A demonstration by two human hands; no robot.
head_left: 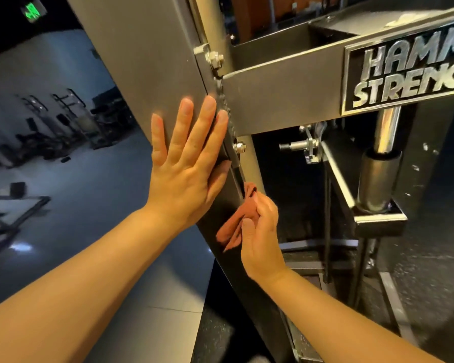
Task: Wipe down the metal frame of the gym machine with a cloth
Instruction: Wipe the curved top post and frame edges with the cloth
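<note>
Against the right-hand edge of the broad grey metal upright (152, 61) of the gym machine, just below its joint with a grey box-section crossbeam (281, 100), a crumpled rust-red cloth (235, 225) is pressed. The cloth is bunched in the right hand (261, 231), whose fingers and thumb are curled round it. The left hand (186, 163) is laid flat on the wide face of the upright, fingers straight and spread, with nothing held. It lies just above and to the left of the cloth.

The upright's long axis is seen to run steeply through the picture, its top leaning leftward and its foot passing down between the two forearms. The cloth sits partway along that axis, so metal is left both above, toward the joint, and below, toward the floor. A stroke along the edge, up or down the axis, is judged to be what the wipe calls for. The right hand, already on that edge, is the nearer one. The left hand lies in the path of any upward pass over the wide face.

On the crossbeam a black nameplate with raised chrome letters (409, 74) is mounted. "HAMM" over "STRENG" can be read, the rest being cut off at the picture's edge. Beneath it a polished chrome column (387, 129) is seen. Far to the left a lit green sign (33, 12) is hung high; its marking cannot be made out.
</note>
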